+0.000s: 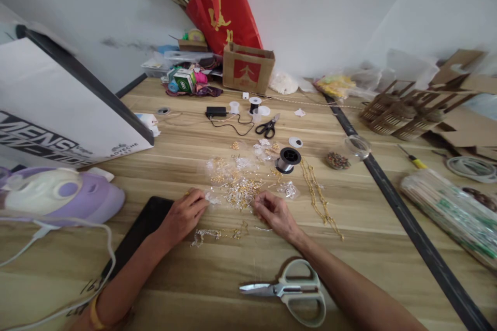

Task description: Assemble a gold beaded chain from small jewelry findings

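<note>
My left hand (190, 210) rests on the table with its fingers drawn together, the tips at the edge of a small clear plastic bag (213, 198). On the other side of a loose pile of gold and silver beads (243, 193), my right hand (275, 213) has its fingers curled in a pinch at the pile's edge. Whatever lies between those fingertips is too small to make out. A short silver-and-gold chain (217, 235) and a thin curved silver piece (263, 228) lie nearer to me. A long gold chain (316, 194) stretches out right of my right hand.
Pale-handled scissors (301, 289) lie in front, black scissors (268, 127) farther back. A wire spool (288, 160) stands behind the beads. At left are a black phone-like slab (135, 235), a purple-and-white appliance (66, 194) and a white cord (111, 248). Baskets (399, 114) stand at right.
</note>
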`<state>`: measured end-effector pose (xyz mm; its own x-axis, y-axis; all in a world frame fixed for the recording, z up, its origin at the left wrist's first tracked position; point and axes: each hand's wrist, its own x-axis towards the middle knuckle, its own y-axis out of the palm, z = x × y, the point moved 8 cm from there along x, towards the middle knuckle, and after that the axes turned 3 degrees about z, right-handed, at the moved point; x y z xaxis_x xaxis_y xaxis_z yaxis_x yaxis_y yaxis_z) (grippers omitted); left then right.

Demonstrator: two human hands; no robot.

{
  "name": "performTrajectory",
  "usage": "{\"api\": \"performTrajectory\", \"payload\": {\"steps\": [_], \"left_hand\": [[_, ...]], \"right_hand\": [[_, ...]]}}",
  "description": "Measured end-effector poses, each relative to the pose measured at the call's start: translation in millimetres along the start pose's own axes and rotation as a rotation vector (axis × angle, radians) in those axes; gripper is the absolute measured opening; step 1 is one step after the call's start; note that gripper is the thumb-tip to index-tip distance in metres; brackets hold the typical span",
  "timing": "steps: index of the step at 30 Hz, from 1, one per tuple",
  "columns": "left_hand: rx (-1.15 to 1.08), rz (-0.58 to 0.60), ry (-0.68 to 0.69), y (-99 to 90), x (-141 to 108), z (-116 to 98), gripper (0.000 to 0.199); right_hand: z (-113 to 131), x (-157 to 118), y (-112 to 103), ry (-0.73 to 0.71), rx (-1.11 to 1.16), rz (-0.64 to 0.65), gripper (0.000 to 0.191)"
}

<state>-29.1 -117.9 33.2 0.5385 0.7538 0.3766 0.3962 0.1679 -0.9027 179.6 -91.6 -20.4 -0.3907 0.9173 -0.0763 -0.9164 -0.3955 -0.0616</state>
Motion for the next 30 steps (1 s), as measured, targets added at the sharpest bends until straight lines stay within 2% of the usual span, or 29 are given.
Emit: {"api": "performTrajectory", "payload": {"steps": [12, 19, 25, 30], "left_hand": [[0.018, -0.111, -0.029, -6.0, -4, 5, 0.015], [0.079, -0.046, -0.04, -5.1, 4, 6, 0.019], [0.148, -0.039, -0.046, -4.3, 14, 6, 0.021], [0.219, 0.013, -0.107, 2.8, 20, 14, 0.021]], "right_hand": [[-2, 1, 0, 0.004, -0.007, 0.003, 0.027], [-3, 1, 0, -0.006, -0.006, 0.005, 0.029], [-2, 0, 1, 0.017, -0.001, 0.008, 0.031], [1, 0, 0, 0.01, 0.007, 0.004, 0.029]]}}
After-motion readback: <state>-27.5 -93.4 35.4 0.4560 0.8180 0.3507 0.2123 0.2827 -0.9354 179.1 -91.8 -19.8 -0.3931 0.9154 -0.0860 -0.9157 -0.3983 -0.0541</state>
